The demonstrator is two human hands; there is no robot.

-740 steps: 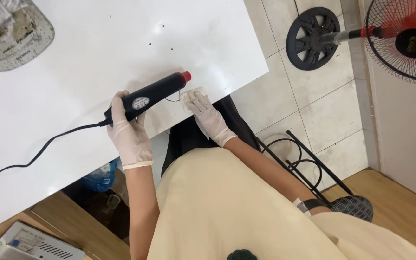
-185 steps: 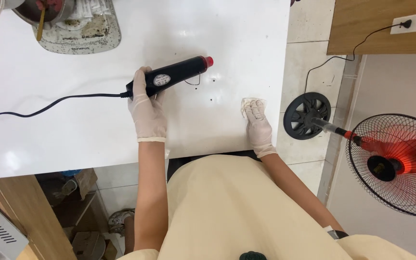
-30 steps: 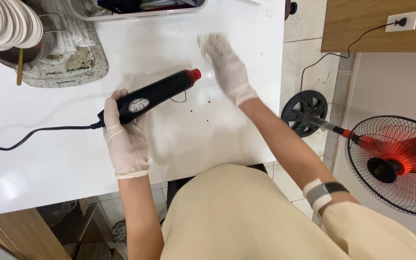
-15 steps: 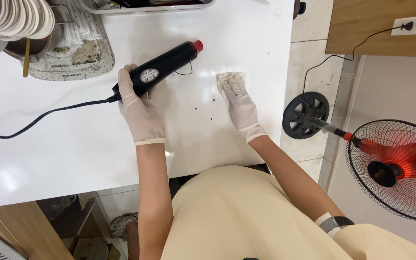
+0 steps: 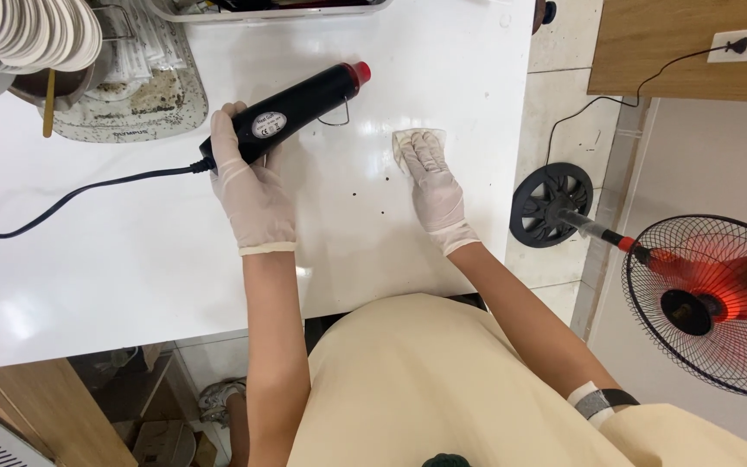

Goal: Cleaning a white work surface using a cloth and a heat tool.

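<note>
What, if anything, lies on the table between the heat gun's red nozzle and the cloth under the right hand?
Nothing solid: between the heat gun nozzle and the cloth pressed by the right hand lies bare white table, apart from a thin wire stand under the nozzle.

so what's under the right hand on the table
A small white cloth lies flat under the gloved right hand on the white table. Only its upper edges show; the rest is covered.

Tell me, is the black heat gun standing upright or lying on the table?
Lying down. The black heat gun rests along the white table, red nozzle pointing up-right, with the left hand around its rear end.
</note>
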